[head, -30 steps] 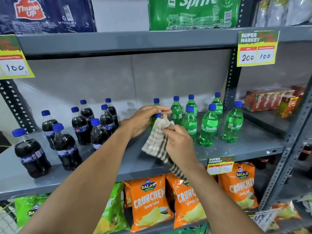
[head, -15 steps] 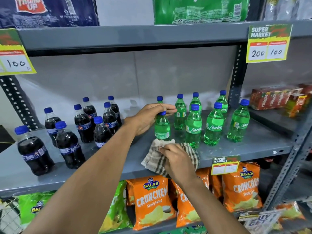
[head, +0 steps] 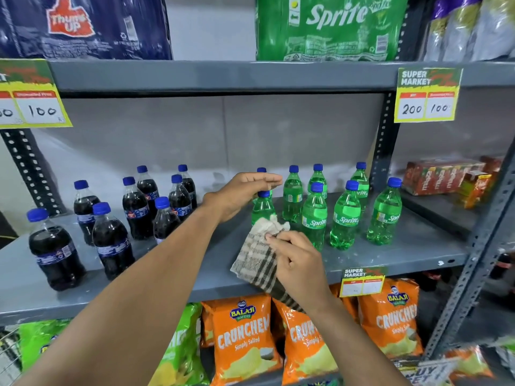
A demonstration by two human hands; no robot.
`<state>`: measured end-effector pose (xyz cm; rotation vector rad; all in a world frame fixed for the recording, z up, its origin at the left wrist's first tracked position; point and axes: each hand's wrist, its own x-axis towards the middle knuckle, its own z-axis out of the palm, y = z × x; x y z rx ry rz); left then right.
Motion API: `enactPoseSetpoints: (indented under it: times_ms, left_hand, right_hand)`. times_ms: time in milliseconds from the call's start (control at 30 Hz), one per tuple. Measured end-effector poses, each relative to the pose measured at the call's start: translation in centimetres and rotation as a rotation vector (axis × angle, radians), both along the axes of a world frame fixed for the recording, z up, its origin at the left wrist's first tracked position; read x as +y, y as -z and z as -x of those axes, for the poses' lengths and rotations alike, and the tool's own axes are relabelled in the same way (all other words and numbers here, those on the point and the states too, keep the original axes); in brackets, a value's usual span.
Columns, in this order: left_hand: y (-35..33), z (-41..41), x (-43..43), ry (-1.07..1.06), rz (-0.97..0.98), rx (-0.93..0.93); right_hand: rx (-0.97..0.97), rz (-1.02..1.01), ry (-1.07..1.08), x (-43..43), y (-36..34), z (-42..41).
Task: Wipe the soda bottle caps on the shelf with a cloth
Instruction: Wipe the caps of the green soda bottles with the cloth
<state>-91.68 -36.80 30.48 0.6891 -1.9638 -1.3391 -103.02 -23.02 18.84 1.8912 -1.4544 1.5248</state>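
Several green Sprite bottles (head: 345,218) with blue caps stand on the grey shelf (head: 390,254), right of centre. Several dark cola bottles (head: 111,240) with blue caps stand to the left. My left hand (head: 242,192) hovers just over the blue cap (head: 264,194) of the nearest green bottle (head: 262,210), fingers straight and not closed round it. My right hand (head: 296,260) grips a checked beige and brown cloth (head: 257,260), bunched low in front of that bottle's body.
The upper shelf (head: 223,75) carries Thums Up (head: 83,23) and Sprite (head: 328,26) multipacks, with price tags (head: 427,94) hanging from its edge. Orange Crunchem crisp bags (head: 245,338) fill the shelf below. Red juice cartons (head: 443,176) sit to the right, behind a perforated upright (head: 384,143).
My right hand took the cloth down off the front green bottle's cap to its base. My left hand's fingers straightened above the cap. The camera tilted slightly.
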Motion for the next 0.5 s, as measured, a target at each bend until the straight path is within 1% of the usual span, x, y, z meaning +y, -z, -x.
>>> enactPoseSetpoints:
  times_ms: [100, 200, 333, 400, 500]
  left_hand:
    - [-0.9, 0.1, 0.5, -0.033, 0.052, 0.024]
    - [-2.4, -0.4, 2.1, -0.082, 0.121, 0.085]
    - [-3.1, -2.2, 6.7, -0.087, 0.168, 0.185]
    - [-2.3, -3.7, 9.1, -0.053, 0.115, 0.204]
    - [-0.8, -6.2, 12.2, 0.028, -0.034, 0.110]
  right_hand:
    - [-0.100, 0.076, -0.019, 0.7, -1.2, 0.4]
    - [-0.193, 0.100, -0.064, 1.6, -2.3, 0.3]
    - [-0.305, 0.123, -0.074, 3.0, -3.4, -0.4]
    - [-0.342, 0.152, -0.068, 3.6, -3.9, -0.8]
    - [-0.355, 0.191, -0.088, 4.2, -4.5, -1.8]
